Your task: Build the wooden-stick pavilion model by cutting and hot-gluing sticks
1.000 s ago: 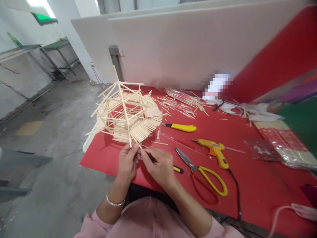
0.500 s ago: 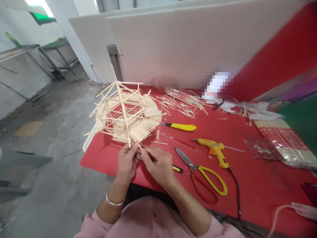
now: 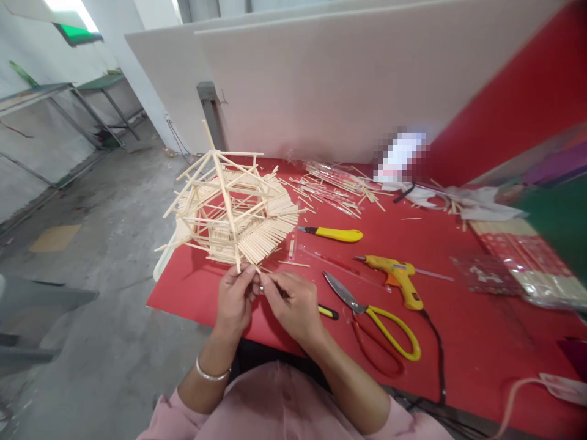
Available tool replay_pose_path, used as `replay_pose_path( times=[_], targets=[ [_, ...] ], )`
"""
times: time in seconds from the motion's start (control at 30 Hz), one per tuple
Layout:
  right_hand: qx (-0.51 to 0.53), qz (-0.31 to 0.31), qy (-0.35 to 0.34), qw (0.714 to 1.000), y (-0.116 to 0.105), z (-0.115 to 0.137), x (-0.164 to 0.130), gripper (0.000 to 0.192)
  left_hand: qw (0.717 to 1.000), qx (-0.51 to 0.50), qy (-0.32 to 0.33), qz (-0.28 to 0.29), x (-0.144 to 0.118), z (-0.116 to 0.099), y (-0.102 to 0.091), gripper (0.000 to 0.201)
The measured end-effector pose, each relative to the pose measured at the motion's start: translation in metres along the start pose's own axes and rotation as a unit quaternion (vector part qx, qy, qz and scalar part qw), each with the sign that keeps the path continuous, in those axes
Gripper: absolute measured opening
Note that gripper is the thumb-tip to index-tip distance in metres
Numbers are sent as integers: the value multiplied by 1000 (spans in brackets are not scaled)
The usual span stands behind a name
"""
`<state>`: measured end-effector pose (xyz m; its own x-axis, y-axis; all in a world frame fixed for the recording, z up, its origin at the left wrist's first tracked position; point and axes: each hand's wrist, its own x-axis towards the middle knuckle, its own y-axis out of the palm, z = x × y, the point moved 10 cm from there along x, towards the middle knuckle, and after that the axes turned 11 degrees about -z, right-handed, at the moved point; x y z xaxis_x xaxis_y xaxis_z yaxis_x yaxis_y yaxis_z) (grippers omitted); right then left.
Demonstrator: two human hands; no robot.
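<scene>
A stick model (image 3: 232,211) stands at the red table's (image 3: 458,330) left edge, overhanging open floor. Left hand (image 3: 235,301) and right hand (image 3: 293,305) meet below it, fingertips pinching a thin stick; scissors (image 3: 373,321) lie right.

Pale wooden stick model (image 3: 232,214) on a red counter (image 3: 458,330). Yellow glue gun (image 3: 398,278), yellow-handled scissors (image 3: 376,321), yellow utility knife (image 3: 332,233).

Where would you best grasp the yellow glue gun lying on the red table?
Probably by the handle of the glue gun, coming from above on the near side. It lies flat with the nozzle pointing left and the handle angled toward the person, its cord trailing from the base. The handle is the thickest part and is away from the possibly hot tip. The scissors lie close on its left.
</scene>
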<state>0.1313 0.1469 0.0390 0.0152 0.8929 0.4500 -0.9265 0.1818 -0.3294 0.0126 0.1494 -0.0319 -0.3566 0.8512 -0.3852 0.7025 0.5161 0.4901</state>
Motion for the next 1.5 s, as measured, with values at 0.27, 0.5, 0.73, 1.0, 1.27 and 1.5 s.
replay_pose_path(
  times=[0.27,0.5,0.73,1.0,1.27,1.5],
  targets=[
    [-6,5,8,1000,0,-2,1,25,1000,2,0,-7,1,1,-2,24],
    [12,4,28,1000,1,-5,3,25,1000,7,3,-19,2,0,-4,25],
    [1,9,28,1000,4,-8,2,26,1000,9,2,-18,0,1,-3,26],
    [3,3,36,999,3,-9,3,25,1000,11,-1,-26,0,-1,-3,27],
    [5,-2,29,1000,2,-7,4,26,999,18,-14,-31,-4,0,-2,27],
    [11,-3,42,999,2,-9,4,26,999,16,-14,-34,-3,2,-3,27]
  ],
)
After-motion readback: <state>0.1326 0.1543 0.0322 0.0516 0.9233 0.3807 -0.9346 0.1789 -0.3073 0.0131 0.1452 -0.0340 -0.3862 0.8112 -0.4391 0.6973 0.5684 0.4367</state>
